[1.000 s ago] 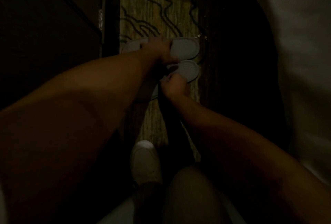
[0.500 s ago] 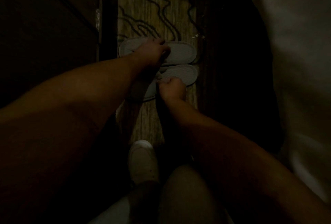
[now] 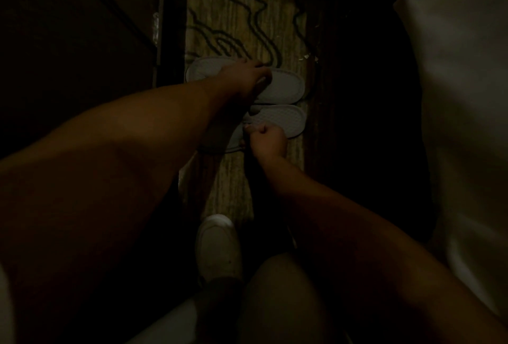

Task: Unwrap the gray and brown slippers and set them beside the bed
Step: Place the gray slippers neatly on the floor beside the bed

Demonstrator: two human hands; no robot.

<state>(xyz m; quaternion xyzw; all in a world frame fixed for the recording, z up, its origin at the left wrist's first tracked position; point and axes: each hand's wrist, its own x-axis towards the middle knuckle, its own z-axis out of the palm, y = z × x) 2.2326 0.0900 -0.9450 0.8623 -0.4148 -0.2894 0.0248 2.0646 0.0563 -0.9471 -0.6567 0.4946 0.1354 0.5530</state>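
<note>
Two pale gray slippers lie side by side on the patterned carpet in dim light. The far slipper point(image 3: 286, 86) has my left hand point(image 3: 244, 80) on its middle, fingers curled over its upper. The near slipper point(image 3: 286, 119) lies just below it, and my right hand point(image 3: 268, 140) pinches its near edge with curled fingers. Both slippers lie crosswise, their rounded ends toward the bed point(image 3: 461, 96) at the right. My left forearm hides part of each slipper.
A dark cabinet or wall point(image 3: 77, 41) runs along the left of the carpet strip point(image 3: 239, 0). My white shoe point(image 3: 217, 247) and bent knee point(image 3: 286, 297) sit at the bottom centre. A dark gap separates the carpet from the bed.
Both hands have stayed on the slippers. The near slipper has been drawn level with the far one, and my right hand has slid a little along its edge.
</note>
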